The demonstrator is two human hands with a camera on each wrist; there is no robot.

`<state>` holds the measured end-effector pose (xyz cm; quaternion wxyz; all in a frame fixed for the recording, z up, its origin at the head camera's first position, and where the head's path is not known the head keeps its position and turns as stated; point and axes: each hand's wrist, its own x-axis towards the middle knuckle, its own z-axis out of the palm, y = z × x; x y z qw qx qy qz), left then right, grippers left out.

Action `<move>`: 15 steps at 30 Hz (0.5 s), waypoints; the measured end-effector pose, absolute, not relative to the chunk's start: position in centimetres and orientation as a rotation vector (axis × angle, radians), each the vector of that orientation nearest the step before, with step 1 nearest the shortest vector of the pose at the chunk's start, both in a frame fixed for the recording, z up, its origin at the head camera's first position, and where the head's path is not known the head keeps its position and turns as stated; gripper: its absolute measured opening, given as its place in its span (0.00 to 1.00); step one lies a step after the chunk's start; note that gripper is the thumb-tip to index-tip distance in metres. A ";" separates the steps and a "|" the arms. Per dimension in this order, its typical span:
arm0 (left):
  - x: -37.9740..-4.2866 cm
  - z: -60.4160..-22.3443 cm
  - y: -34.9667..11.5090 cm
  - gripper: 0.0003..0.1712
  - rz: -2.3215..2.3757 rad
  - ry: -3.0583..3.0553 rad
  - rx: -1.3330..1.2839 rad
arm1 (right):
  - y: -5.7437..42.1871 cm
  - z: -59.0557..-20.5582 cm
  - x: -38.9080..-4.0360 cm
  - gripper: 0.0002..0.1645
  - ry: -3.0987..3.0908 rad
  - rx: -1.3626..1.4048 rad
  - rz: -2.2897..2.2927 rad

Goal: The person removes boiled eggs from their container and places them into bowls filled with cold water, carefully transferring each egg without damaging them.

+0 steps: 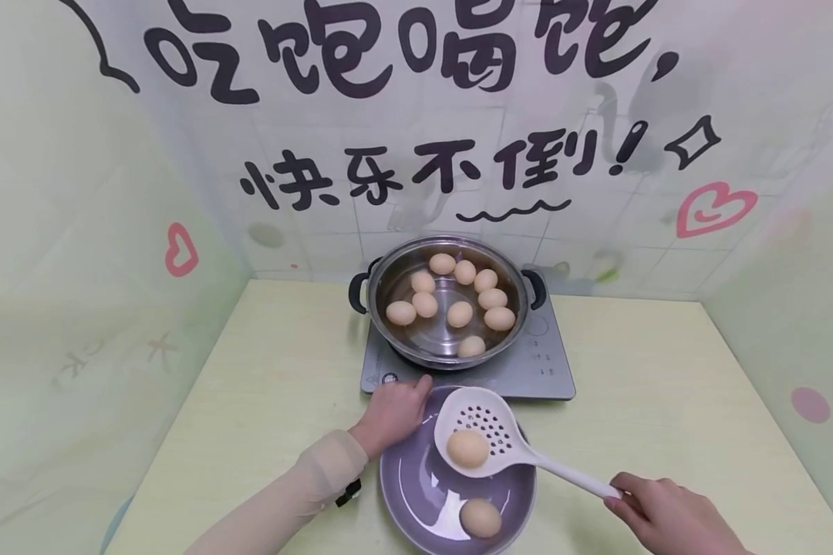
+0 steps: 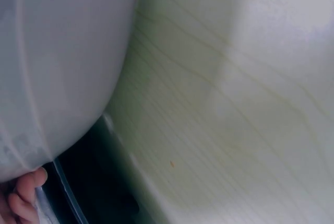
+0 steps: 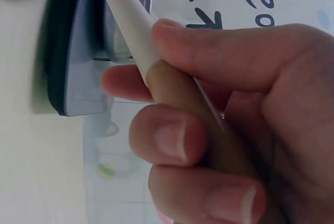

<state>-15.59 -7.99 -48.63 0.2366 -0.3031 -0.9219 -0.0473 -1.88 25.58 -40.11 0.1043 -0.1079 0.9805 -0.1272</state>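
Observation:
My right hand point(image 1: 676, 512) grips the handle of a white slotted spoon point(image 1: 468, 398); in the right wrist view, fingers and thumb wrap its wood-coloured grip point(image 3: 180, 96). One brown egg point(image 1: 468, 449) lies in the spoon's perforated head, which is over a purple bowl point(image 1: 399, 493). Another brown egg point(image 1: 480, 518) rests inside the bowl, towards its near side. My left hand point(image 1: 394, 412) holds the bowl's far left rim. In the left wrist view, its curled fingers point(image 2: 26, 195) show at the bowl's edge; the rest of that hand is out of frame.
Behind the bowl, a steel pot point(image 1: 447, 363) with black side handles stands on a flat induction cooker point(image 1: 558, 378). Several brown eggs point(image 1: 460, 314) sit in liquid inside it. A printed sheet point(image 1: 416, 169) covers the walls around the pale wood-grain table point(image 1: 284, 362).

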 end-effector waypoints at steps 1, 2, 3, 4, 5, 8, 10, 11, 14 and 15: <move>-15.6 -48.6 -8.0 0.07 -0.130 -2.529 -0.831 | 25.5 -40.2 -1.9 0.04 2.887 -0.315 -0.377; -15.6 -48.7 -8.0 0.07 -0.131 -2.529 -0.830 | 25.4 -40.3 -1.9 0.04 2.884 -0.313 -0.379; -15.7 -48.7 -8.0 0.08 -0.132 -2.529 -0.829 | 25.3 -40.4 -2.0 0.04 2.882 -0.314 -0.382; -15.7 -48.7 -8.0 0.08 -0.133 -2.527 -0.829 | 25.3 -40.5 -2.0 0.04 2.883 -0.315 -0.384; -15.7 -48.7 -8.0 0.08 -0.133 -2.524 -0.828 | 25.2 -40.6 -2.1 0.04 2.886 -0.315 -0.386; -15.7 -48.8 -8.0 0.09 -0.134 -2.516 -0.829 | 24.9 -40.8 -2.3 0.04 2.909 -0.305 -0.375; -15.7 -48.8 -8.0 0.09 -0.135 -2.512 -0.828 | 24.6 -40.9 -2.4 0.04 2.923 -0.284 -0.369; -15.7 -48.8 -8.0 0.09 -0.133 -2.512 -0.828 | 24.5 -41.0 -2.4 0.05 2.930 -0.276 -0.366; -15.7 -48.8 -8.0 0.10 -0.132 -2.515 -0.829 | 24.4 -41.2 -2.5 0.05 2.950 -0.281 -0.366; -15.7 -48.8 -8.0 0.10 -0.134 -2.515 -0.828 | 24.3 -41.2 -2.5 0.05 2.953 -0.284 -0.367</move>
